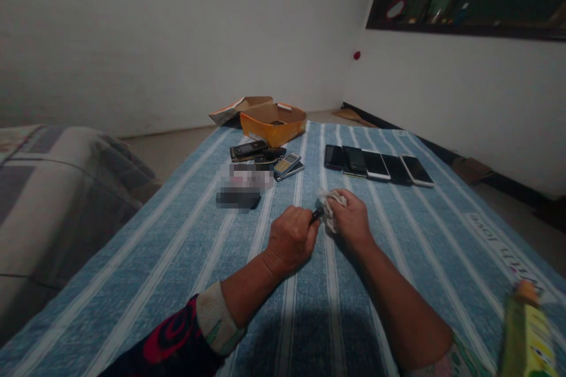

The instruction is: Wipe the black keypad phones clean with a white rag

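Note:
My left hand is closed around a small black object; only its end shows, so I cannot tell its kind. A crumpled whitish cloth is bunched in my right hand, which presses it against that end. Both hands meet over the middle of the striped blue cover. Beyond my right hand lies a row of several phones, among them a black phone and a white-edged phone. Past my left hand is a loose pile of older phones, with a silver keypad phone on its right side.
An opened orange cardboard box stands behind the pile, its lid beside it. A yellow-green bottle is at the lower right. Draped fabric covers something on the left. Walls close off the far side.

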Motion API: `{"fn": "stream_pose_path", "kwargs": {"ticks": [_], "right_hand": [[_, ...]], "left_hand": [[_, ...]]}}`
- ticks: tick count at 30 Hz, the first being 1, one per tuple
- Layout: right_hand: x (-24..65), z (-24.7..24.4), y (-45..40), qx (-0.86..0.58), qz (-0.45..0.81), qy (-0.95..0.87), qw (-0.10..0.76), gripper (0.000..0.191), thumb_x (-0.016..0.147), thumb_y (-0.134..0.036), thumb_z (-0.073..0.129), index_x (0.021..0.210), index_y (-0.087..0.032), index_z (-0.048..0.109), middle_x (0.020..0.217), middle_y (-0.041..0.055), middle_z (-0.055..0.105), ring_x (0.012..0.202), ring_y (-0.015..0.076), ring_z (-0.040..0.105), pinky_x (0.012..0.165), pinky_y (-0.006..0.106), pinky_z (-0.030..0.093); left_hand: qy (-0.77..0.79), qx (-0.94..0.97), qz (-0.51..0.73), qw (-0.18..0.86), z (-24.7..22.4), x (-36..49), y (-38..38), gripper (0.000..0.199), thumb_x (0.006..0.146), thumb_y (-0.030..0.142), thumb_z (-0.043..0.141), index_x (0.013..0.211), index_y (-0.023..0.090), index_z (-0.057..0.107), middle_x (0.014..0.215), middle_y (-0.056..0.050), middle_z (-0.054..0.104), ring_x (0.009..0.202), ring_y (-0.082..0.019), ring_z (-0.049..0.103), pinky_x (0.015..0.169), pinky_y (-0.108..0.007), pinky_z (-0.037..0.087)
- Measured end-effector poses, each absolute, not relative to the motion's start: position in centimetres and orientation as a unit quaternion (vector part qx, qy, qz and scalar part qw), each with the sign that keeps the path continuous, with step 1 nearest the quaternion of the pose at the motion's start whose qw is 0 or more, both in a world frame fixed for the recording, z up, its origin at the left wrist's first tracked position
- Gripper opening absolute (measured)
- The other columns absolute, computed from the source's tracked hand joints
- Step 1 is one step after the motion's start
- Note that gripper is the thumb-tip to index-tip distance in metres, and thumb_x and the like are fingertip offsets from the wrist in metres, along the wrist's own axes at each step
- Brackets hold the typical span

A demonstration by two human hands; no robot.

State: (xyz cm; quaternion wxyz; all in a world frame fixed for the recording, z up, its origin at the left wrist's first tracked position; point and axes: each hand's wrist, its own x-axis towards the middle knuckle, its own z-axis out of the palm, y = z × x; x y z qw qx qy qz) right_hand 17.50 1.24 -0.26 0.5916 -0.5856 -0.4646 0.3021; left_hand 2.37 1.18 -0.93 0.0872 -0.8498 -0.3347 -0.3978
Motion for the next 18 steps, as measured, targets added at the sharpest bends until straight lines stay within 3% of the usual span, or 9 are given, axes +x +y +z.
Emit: {"fn": "stream_pose_path", "kwargs": {"ticks": [6,12,18], "right_hand": [[17.4,1.5,0.1,-0.505,0.450,-0.507,0.534,0.021,0.081,-0.037,0.056,0.087,-0.019,0.065,0.068,-0.0022,0.058,0.059,0.0117,0.051,0.054,0.023,0.039],[18.5,2.5,-0.4,-0.413,0.573,-0.554,0.441,0.032,0.078,-0.028,0.062,0.108,-0.019,0.063,0.072,-0.0009,0.058,0.054,0.0107,0.050,0.048,0.023,0.042],[18.8,1.5,0.2,-0.465,0.493,-0.556,0.481,0.024,0.080,-0.038,0.064,0.091,-0.017,0.064,0.068,-0.0002,0.060,0.053,0.0120,0.054,0.047,0.024,0.045]], "left_hand": [[-0.363,-0.847,-0.379,0.088,-0.9,2.1,1.4,0.016,0.088,0.020,0.049,0.073,0.016,0.056,0.066,-0.006,0.059,0.065,-0.020,0.053,0.060,-0.031,0.042],[-0.380,-0.846,-0.366,0.078,-1.0,1.9,1.6,0.012,0.086,0.018,0.052,0.075,0.016,0.057,0.069,-0.006,0.061,0.067,-0.021,0.055,0.061,-0.032,0.043],[-0.374,-0.850,-0.365,0.068,-0.9,2.0,1.4,0.014,0.086,0.020,0.051,0.074,0.017,0.056,0.068,-0.005,0.060,0.066,-0.020,0.054,0.061,-0.032,0.043]]}}
